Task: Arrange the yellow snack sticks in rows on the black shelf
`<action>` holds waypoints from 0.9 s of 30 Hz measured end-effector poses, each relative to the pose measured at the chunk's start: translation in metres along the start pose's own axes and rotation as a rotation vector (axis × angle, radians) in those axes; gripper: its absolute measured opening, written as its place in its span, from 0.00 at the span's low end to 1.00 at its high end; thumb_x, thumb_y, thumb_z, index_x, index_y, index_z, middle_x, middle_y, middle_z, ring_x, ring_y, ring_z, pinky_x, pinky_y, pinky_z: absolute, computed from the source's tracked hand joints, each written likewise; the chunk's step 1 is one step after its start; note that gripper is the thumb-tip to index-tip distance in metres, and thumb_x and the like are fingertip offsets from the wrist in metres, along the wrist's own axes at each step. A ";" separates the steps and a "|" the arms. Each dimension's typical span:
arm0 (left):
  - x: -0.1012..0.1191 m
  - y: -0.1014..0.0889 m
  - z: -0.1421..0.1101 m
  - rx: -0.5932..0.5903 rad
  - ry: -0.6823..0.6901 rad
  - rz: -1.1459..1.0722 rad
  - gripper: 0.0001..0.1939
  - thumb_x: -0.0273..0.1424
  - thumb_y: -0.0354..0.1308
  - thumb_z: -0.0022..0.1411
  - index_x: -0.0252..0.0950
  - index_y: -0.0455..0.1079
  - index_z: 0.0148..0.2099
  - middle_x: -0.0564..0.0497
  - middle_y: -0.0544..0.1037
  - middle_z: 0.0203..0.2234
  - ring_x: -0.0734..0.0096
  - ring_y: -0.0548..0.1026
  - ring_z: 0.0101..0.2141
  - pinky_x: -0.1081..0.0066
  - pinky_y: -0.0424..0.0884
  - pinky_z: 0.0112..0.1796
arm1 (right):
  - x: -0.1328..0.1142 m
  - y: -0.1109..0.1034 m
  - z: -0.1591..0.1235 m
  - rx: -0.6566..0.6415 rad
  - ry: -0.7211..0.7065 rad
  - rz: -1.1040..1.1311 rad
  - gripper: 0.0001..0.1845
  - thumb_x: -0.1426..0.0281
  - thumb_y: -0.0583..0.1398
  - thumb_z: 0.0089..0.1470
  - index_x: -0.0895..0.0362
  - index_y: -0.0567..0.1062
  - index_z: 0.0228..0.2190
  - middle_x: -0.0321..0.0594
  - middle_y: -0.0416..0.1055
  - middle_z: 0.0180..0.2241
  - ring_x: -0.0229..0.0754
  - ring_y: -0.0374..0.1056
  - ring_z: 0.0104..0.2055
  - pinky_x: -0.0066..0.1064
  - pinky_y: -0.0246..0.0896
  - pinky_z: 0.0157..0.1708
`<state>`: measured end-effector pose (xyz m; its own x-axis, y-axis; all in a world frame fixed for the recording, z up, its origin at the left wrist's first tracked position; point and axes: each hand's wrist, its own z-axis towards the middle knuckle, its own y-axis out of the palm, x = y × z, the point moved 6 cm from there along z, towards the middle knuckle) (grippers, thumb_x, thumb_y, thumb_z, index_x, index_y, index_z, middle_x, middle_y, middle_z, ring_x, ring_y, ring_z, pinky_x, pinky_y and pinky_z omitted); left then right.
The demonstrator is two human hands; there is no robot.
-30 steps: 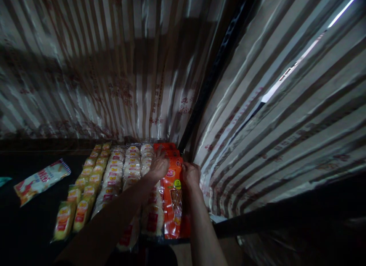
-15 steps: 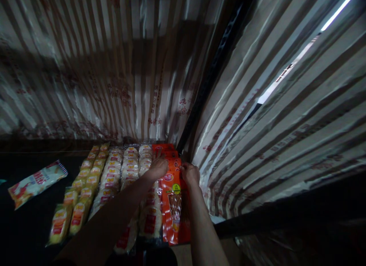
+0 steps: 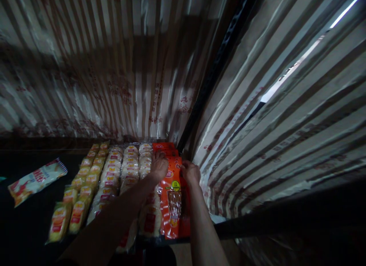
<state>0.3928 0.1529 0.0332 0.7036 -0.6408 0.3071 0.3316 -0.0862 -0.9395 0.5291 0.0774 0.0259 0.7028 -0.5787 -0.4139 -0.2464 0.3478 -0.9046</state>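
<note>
An orange-red snack packet (image 3: 173, 205) with a clear window and a yellow-green round label lies at the right end of the rows, on top of similar orange packets (image 3: 163, 146). My left hand (image 3: 160, 167) is closed at its upper left edge, the fingertips partly lost in shadow. Opposite it, my right hand (image 3: 191, 172) pinches the packet's upper right edge between bent fingers. Just left of the packets, under my left forearm, runs a row of round white cakes in clear wrappers (image 3: 150, 220).
More wrapped round cakes (image 3: 110, 174) and yellow wrapped cakes (image 3: 58, 222) stand in overlapping rows to the left. A white snack bag (image 3: 38, 180) lies on the dark shelf (image 3: 23, 231). Striped plastic sheeting (image 3: 137, 79) hangs behind and right, around a dark metal post (image 3: 213, 73).
The top orange packet has slid slightly away from me, and its near end sits further back. My left hand has shifted a little; my right hand stays at the packet's edge.
</note>
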 end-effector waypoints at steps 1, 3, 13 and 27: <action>0.000 -0.001 0.000 0.006 -0.005 0.002 0.16 0.23 0.46 0.59 0.28 0.74 0.44 0.39 0.69 0.53 0.53 0.57 0.58 0.55 0.52 0.58 | -0.001 0.000 0.000 0.001 -0.008 -0.009 0.13 0.66 0.57 0.52 0.50 0.78 0.39 0.37 0.78 0.33 0.40 0.72 0.37 0.26 0.61 0.35; 0.001 -0.003 0.000 0.015 -0.006 0.007 0.16 0.23 0.47 0.59 0.28 0.74 0.43 0.39 0.71 0.51 0.52 0.59 0.57 0.54 0.53 0.58 | -0.002 -0.001 -0.001 0.010 -0.019 -0.027 0.14 0.67 0.57 0.52 0.51 0.78 0.40 0.38 0.78 0.35 0.40 0.71 0.38 0.27 0.60 0.36; 0.013 -0.016 -0.018 0.111 0.212 0.043 0.16 0.34 0.49 0.60 0.31 0.75 0.39 0.40 0.67 0.55 0.50 0.51 0.61 0.52 0.46 0.60 | -0.010 -0.021 -0.021 0.084 -0.014 -0.100 0.15 0.63 0.53 0.56 0.52 0.78 0.39 0.41 0.77 0.35 0.43 0.68 0.40 0.30 0.56 0.41; 0.007 0.003 -0.017 -0.071 0.135 0.051 0.16 0.29 0.54 0.55 0.29 0.71 0.46 0.38 0.62 0.58 0.53 0.49 0.62 0.53 0.45 0.59 | 0.000 -0.024 -0.039 -0.046 0.121 -0.132 0.13 0.61 0.56 0.53 0.48 0.78 0.38 0.38 0.77 0.35 0.43 0.69 0.39 0.28 0.56 0.32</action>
<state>0.3885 0.1355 0.0298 0.6262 -0.7418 0.2401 0.2493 -0.1014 -0.9631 0.5091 0.0399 0.0433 0.6464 -0.7025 -0.2977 -0.1894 0.2302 -0.9545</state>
